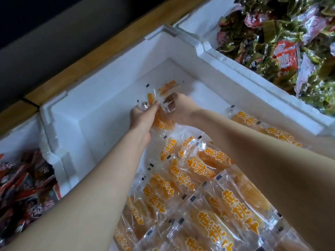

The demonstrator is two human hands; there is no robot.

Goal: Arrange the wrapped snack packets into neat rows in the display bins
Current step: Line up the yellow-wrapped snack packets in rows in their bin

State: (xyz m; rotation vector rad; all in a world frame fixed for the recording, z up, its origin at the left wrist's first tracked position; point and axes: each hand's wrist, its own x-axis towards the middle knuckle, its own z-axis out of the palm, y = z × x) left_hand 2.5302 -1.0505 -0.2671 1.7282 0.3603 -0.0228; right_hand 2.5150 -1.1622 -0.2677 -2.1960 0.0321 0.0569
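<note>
– Between the two hands, what is there?
– A small bunch of clear plastic snack packets (160,122) with orange fruit slices inside. The left hand (140,117) has its fingers curled around the lower part of the bunch. The right hand (178,105) pinches the upper ends from the other side, with bent fingers. The two hands nearly touch each other.
– And under the hands?
– The bare floor of a white foam bin (108,84). The hands hold the bunch low inside it, near its far corner.
– Where are the other packets?
– Nearer to the person than the hands, under both forearms, lies a large pile of the same clear packets (208,187) with orange lettering. They overlap and point in different directions. A few more lie along the bin wall to the right of the right hand.
– What is outside this bin?
– To the right of the right hand stands a second white foam bin (199,19), full of crinkled green and red packets (272,33). To the left of the left hand is a third foam bin (18,138) with dark red packets (27,187). Beyond the hands, a brown wooden ledge (90,57) runs along the bins.
</note>
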